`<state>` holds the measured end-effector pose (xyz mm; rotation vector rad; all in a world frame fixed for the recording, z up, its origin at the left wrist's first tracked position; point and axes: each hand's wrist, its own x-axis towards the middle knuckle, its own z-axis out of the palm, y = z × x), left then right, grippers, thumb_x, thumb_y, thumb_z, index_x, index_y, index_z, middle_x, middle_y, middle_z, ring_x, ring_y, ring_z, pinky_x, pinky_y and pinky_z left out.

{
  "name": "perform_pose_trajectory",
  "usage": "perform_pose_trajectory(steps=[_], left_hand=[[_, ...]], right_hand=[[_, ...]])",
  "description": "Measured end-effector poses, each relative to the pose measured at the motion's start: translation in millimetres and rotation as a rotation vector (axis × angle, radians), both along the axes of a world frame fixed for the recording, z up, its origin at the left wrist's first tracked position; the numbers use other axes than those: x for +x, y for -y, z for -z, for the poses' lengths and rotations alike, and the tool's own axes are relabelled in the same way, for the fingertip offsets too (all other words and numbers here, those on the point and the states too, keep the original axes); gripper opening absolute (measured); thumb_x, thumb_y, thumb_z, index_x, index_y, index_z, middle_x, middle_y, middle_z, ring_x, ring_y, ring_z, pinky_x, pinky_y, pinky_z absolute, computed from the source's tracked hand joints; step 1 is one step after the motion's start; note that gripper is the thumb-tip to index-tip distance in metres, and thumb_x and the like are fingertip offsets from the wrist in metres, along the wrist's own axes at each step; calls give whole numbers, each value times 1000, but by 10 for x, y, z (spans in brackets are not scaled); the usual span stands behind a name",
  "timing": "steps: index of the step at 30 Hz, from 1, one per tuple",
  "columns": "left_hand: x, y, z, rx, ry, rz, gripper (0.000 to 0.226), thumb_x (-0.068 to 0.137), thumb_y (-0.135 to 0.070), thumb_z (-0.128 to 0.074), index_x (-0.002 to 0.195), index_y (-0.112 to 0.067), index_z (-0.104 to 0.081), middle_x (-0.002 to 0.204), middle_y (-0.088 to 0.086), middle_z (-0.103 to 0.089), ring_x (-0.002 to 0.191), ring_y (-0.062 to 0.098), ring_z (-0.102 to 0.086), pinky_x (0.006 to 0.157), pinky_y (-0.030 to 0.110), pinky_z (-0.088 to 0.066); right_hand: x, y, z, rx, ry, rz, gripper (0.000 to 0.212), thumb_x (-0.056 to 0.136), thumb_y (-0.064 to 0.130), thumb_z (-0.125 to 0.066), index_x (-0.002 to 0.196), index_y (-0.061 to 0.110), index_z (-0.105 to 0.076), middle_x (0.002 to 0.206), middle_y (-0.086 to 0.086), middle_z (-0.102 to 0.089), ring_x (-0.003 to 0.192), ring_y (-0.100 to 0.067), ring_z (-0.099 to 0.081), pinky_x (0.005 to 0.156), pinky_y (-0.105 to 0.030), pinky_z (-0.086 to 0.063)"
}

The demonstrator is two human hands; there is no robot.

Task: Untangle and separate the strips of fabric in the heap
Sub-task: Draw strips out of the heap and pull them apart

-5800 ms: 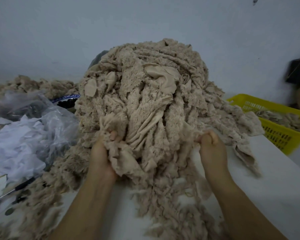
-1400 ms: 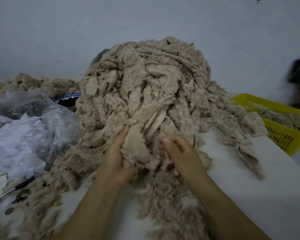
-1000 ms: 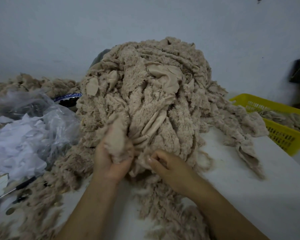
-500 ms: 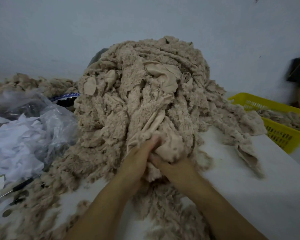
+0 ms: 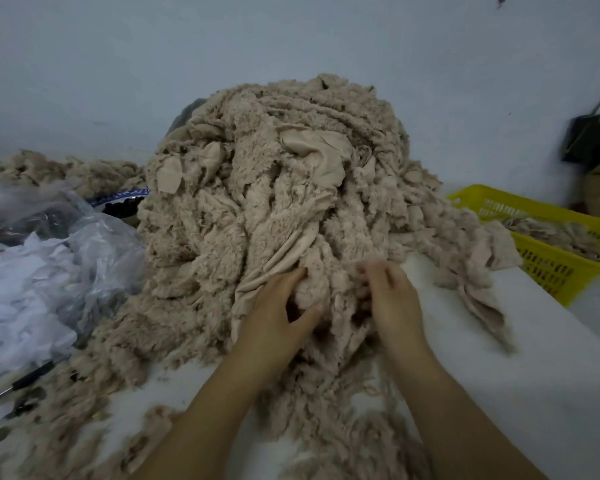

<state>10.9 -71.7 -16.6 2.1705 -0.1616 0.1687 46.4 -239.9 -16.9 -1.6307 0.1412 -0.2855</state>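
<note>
Judged early stage: bulk unsorted.
Found tall heap of beige fluffy fabric strips (image 5: 274, 202) tangled just beyond both hands; gripped fleecy clump (image 5: 310, 289) at its foot with left hand (image 5: 274, 317); could not tell grasp of right hand (image 5: 394, 299), blurred against the fabric; noted few strips in yellow plastic basket (image 5: 548, 258), well right of it.

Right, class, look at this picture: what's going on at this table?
A person is working bare-handed at the front of a big heap of tangled beige fleece strips on a white table. The left hand grips a fluffy clump low in the heap. The right hand is blurred, with its fingers bent into the fabric beside it; whether it holds anything is unclear. Neither hand has a strip clear of the heap. A yellow basket with some beige pieces sits to the right.
</note>
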Motion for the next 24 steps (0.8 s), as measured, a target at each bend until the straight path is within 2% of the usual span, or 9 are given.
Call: perform_pose_trajectory(steps=[3, 6, 8, 11, 14, 16, 19, 22, 24], left_hand=[[-9, -31, -3, -67, -5, -48, 19, 99, -34, -58, 111, -48, -54, 116, -27, -52, 107, -6, -52, 84, 5, -39], [-36, -41, -27, -419, -58, -135, 15, 101, -29, -54, 103, -42, -59, 107, -17, -68, 93, 0, -66, 79, 20, -55], [-6, -80, -86, -870, -96, -170, 16, 103, -21, -51, 110, -29, -63, 105, -5, -75, 92, 9, -72, 71, 22, -58], [60, -262, -172, -1479, -89, -130, 27, 106, -11, -39, 125, -7, -57, 94, 8, -77, 74, 12, -73, 60, 21, -56], [64, -418, -215, -1753, -60, -160, 31, 107, -9, -31, 129, -2, -52, 87, 10, -76, 61, 9, -68, 53, 19, -54], [75, -465, -213, -1801, -9, -162, 31, 107, -10, -29, 124, -4, -55, 89, 9, -77, 68, 11, -72, 57, 20, -56], [81, -496, -212, -1693, 102, -127, 35, 109, -22, -32, 127, -7, -58, 112, 7, -74, 98, 15, -73, 73, 23, -59], [79, -399, -199, -1284, 156, -97, 45, 105, -45, -35, 140, -19, -49, 130, -7, -63, 120, 11, -63, 88, 26, -57], [40, -235, -173, -936, 145, -102, 39, 99, -54, -41, 124, -32, -62, 117, -10, -70, 110, 8, -67, 83, 26, -58]], right_hand=[[-64, -121, 81, -375, 7, -194, 21, 91, 54, -54, 93, 34, -51, 90, 13, -58, 77, 0, -56, 59, -17, -40], [-80, -117, 99, -516, -40, -286, 15, 97, 45, -51, 100, 33, -42, 89, 14, -49, 78, 1, -53, 55, -12, -35], [-77, -65, 64, -359, -75, -223, 16, 98, 44, -49, 106, 30, -48, 93, 8, -56, 93, 3, -60, 64, -10, -43], [-53, -9, -2, 193, -161, -122, 34, 96, 38, -53, 124, 20, -59, 115, 3, -66, 109, -23, -64, 92, -43, -53], [-60, 24, -50, 484, -202, -127, 20, 96, 28, -52, 101, 15, -67, 91, -5, -75, 81, -21, -73, 68, -37, -60], [-67, 44, -70, 497, -226, -91, 25, 97, 26, -49, 78, 13, -59, 61, -3, -63, 46, -14, -60, 43, -26, -48], [-42, 74, -71, 569, -234, -105, 23, 98, 26, -45, 79, 13, -48, 56, 0, -47, 38, -11, -37, 43, -27, -32], [-78, 36, -90, 547, -135, -204, 14, 98, 23, -46, 85, 18, -50, 67, -12, -39, 42, -12, -33, 49, -30, -30], [-125, -34, -71, 344, -45, -293, 27, 97, 24, -50, 71, 23, -56, 68, -10, -41, 45, -10, -39, 48, -26, -35]])
